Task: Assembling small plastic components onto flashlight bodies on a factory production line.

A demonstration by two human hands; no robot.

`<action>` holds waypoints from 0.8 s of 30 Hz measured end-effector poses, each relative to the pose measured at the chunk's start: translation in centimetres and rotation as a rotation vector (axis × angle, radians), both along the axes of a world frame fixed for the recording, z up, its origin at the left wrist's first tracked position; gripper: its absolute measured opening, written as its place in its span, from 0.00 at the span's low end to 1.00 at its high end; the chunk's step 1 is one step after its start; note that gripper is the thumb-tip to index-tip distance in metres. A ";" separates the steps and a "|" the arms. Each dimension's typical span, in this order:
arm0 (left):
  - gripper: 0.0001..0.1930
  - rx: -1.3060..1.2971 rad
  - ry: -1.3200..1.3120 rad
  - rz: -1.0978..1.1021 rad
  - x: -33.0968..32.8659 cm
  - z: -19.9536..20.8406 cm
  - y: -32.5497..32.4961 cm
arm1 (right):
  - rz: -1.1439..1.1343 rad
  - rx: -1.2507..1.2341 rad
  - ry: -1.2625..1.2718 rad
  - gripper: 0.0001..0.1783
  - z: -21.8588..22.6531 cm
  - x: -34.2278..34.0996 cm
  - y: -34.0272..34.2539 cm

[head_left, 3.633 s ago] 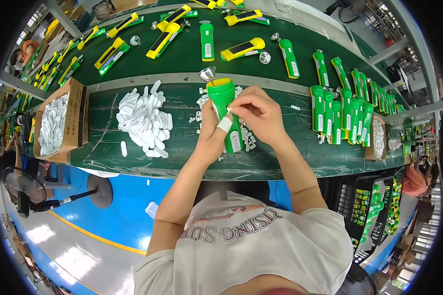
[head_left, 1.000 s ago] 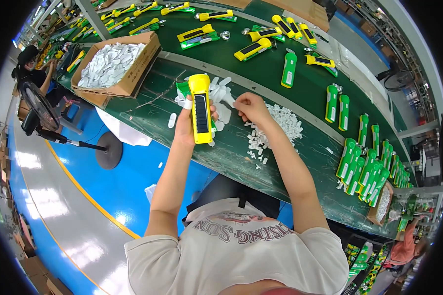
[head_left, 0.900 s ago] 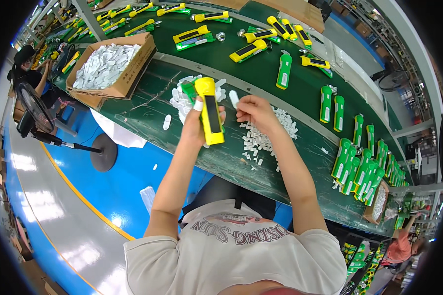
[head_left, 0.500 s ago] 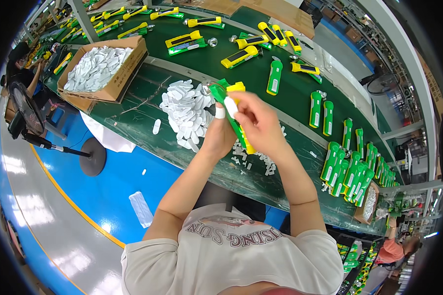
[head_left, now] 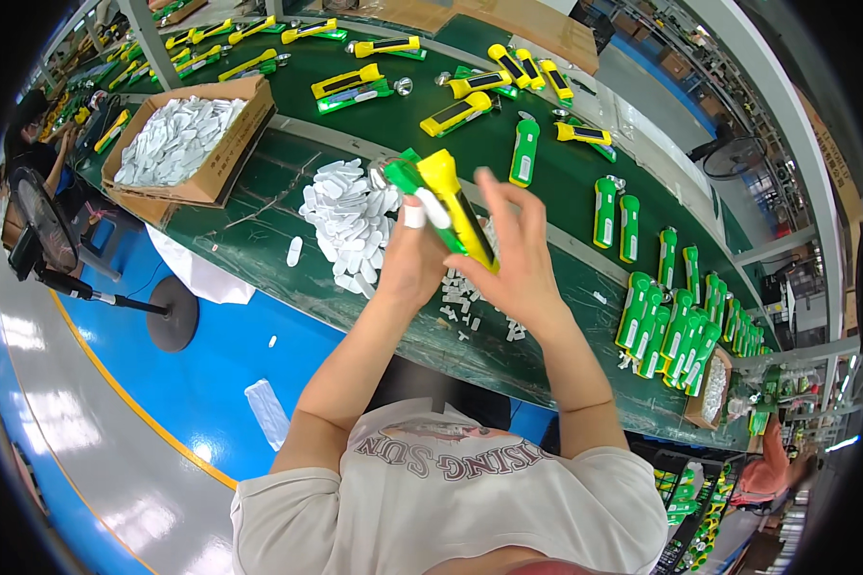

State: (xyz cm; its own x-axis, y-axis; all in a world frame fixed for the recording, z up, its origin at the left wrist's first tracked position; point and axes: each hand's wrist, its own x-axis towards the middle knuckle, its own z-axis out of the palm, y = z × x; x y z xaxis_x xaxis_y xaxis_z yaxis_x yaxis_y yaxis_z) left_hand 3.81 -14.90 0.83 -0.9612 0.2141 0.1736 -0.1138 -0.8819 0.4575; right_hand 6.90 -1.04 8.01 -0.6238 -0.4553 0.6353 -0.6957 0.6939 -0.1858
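My left hand [head_left: 408, 273] is closed around a flashlight with a yellow body half [head_left: 441, 172] and a green half [head_left: 405, 175], its silver head at the far end. A white oval piece [head_left: 433, 207] lies against the green half, close to my left thumb, which wears a white wrap. On the right side of the flashlight, my right hand [head_left: 523, 259] has its fingers spread; its thumb reaches the lower end of the yellow half. Beyond my left hand is a heap of white oval pieces [head_left: 345, 220]. Small white bits [head_left: 460, 309] lie under my hands.
A cardboard box [head_left: 230, 161] full of white pieces stands at the left. Yellow-green flashlights [head_left: 462, 113] lie along the green belt, and more green ones [head_left: 676, 331] crowd the right side. A floor fan [head_left: 48, 220] stands left. Other people work at the far left and lower right.
My right fingers have come off the white piece and spread apart to the right. The flashlight has turned so its yellow half with a dark strip shows more. The whole view has shifted slightly.
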 end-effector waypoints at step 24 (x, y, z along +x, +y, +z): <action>0.18 -0.141 -0.309 0.275 0.3 1.1 2.8 | 0.075 -0.450 -0.494 0.21 -3.4 -1.1 2.2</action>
State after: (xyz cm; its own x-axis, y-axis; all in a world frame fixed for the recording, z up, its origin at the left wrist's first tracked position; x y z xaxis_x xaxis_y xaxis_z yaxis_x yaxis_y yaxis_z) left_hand 4.10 -12.13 1.89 -0.9879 -0.0565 -0.1441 -0.0337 -0.8301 0.5566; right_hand 5.83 1.17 4.61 -0.8667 -0.2665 0.4216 -0.4984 0.4275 -0.7542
